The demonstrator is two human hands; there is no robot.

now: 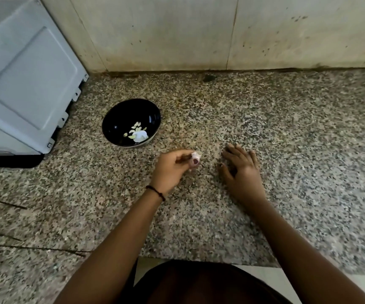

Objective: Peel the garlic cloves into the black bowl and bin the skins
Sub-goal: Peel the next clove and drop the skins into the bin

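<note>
— What do the hands do?
— The left hand (172,165) pinches a garlic piece (195,157). The right hand (243,170) lies flat, fingers apart.
— And the black bowl (113,119)?
— At ten o'clock from the left hand, peeled cloves (136,129) inside.

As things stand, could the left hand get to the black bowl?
Probably yes. The black bowl sits uncovered just beyond the left hand, only bare counter between them; the hand pinches a garlic piece.
</note>
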